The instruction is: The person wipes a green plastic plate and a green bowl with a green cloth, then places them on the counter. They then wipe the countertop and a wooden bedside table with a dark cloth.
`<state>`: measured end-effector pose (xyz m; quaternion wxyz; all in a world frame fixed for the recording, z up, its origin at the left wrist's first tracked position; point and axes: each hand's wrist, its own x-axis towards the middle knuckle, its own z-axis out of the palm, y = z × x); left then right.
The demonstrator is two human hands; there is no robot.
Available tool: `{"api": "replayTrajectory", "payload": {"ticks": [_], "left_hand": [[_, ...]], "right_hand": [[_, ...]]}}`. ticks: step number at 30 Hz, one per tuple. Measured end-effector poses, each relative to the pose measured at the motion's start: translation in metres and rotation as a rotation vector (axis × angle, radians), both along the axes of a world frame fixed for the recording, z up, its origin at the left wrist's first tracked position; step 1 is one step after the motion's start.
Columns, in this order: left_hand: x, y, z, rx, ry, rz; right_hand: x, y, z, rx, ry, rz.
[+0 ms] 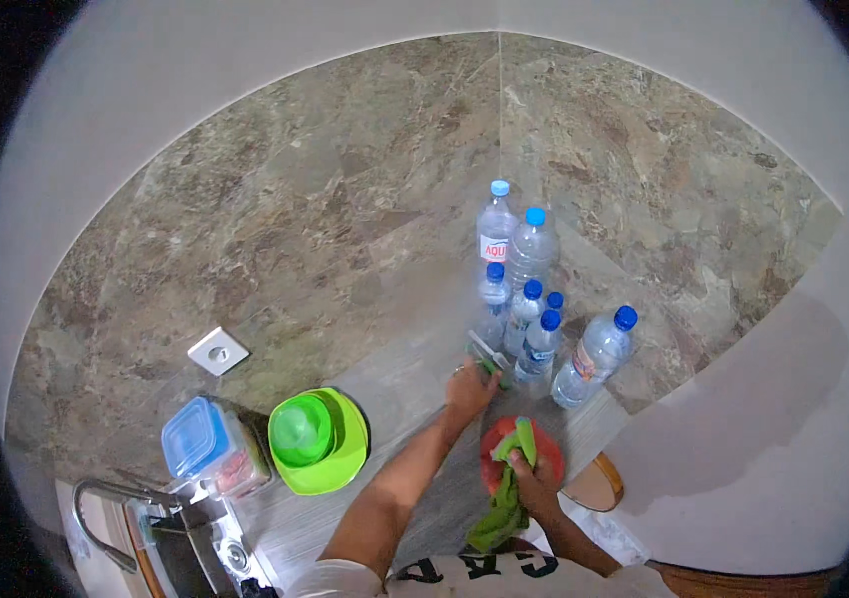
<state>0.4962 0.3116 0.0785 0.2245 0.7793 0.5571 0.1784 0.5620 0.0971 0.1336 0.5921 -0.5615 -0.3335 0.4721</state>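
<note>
My left hand (472, 387) reaches over the counter beside the small bottles, its fingers at a small green thing and a white utensil (487, 348) that looks like a spoon; blur hides the exact grip. My right hand (531, 478) is closed around a bunched green cloth (503, 516), whose upper end lies over a red round dish (489, 448). Just beyond my left hand stand several clear plastic bottles with blue caps, among them a small bottle (536, 359). A larger bottle (592, 362) leans to the right of them.
Green bowls (303, 430) rest on a lime-green plate (346, 475) at left. Blue-lidded plastic containers (196, 441) stand beside the sink (233, 553) and its curved faucet (84, 516). Two tall bottles (534, 250) are near the wall corner. A wood-rimmed round object (596, 484) sits at the right edge.
</note>
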Motion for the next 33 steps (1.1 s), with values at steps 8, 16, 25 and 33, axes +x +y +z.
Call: {"api": "replayTrajectory", "payload": {"ticks": [8, 16, 25, 33], "left_hand": [[0.008, 0.024, -0.052, -0.056, 0.101, -0.044], [-0.098, -0.027, -0.037, -0.144, -0.307, 0.018], [-0.149, -0.177, -0.035, -0.56, -1.416, -0.063], [-0.236, -0.223, 0.033, -0.287, -1.015, -0.157]], "right_hand": [[0.025, 0.004, 0.012, -0.024, -0.148, 0.026], [0.0, 0.037, 0.067, -0.138, 0.062, -0.001], [-0.091, 0.068, 0.017, 0.135, -0.081, 0.06], [-0.149, 0.067, 0.029, 0.229, -0.345, 0.373]]}}
